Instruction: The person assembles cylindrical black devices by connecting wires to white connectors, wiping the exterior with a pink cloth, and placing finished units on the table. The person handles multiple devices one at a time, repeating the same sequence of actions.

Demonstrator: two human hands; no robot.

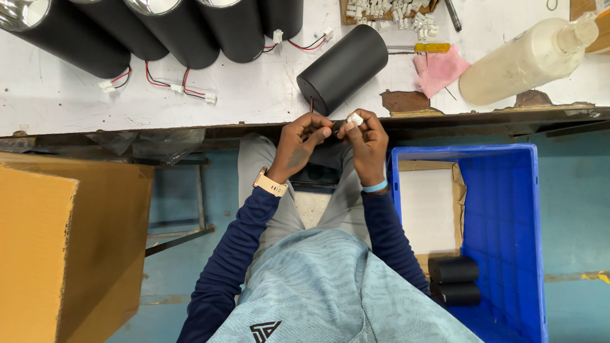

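Observation:
A black cylindrical lamp housing [343, 67] lies on its side at the near edge of the white worktable [254, 101], with red and black wires coming out of its end toward me. My right hand [365, 143] pinches a small white plastic connector [355, 119] at the wire ends. My left hand [302, 140] is closed on the wires just beside it, fingertips touching the right hand's. Both hands hover just in front of the table edge, above my lap.
Several more black housings [171, 28] with wired white connectors lie along the table's back left. A tray of white connectors [387, 13], a yellow-handled screwdriver [432, 47], a pink cloth [440, 68] and a cream bottle [527, 57] sit to the right. A blue crate [508, 216] holds black cylinders; a cardboard box [63, 254] stands left.

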